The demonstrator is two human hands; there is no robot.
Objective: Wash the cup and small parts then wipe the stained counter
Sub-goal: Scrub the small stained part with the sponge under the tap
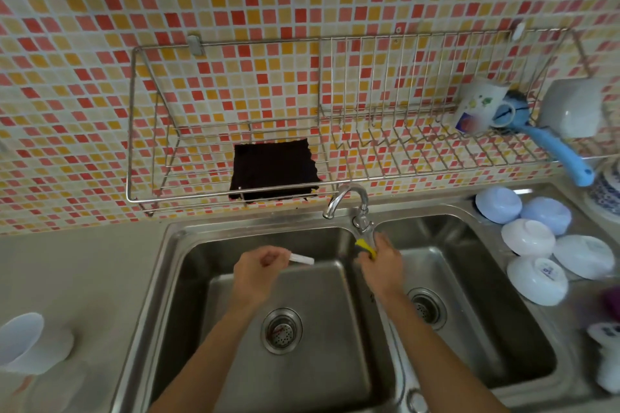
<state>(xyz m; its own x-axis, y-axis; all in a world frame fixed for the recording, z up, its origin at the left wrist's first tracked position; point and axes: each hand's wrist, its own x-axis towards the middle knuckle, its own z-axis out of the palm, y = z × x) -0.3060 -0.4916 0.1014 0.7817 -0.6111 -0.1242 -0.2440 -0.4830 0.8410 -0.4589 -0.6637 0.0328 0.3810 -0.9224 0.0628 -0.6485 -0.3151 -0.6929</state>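
While a wire rack (302, 131) hangs on mosaic tile, the left hand (258, 266) pinches a small white part (302, 258) over the steel sink (174, 245); the right hand (382, 261) grips a yellow sponge (365, 245). A white cup (25, 342) lies on the grey counter (84, 261).

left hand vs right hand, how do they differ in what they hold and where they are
The left hand pinches a small white part over the left basin; the right hand grips a yellow sponge at the divider below the faucet. Both are bare and over the sink.
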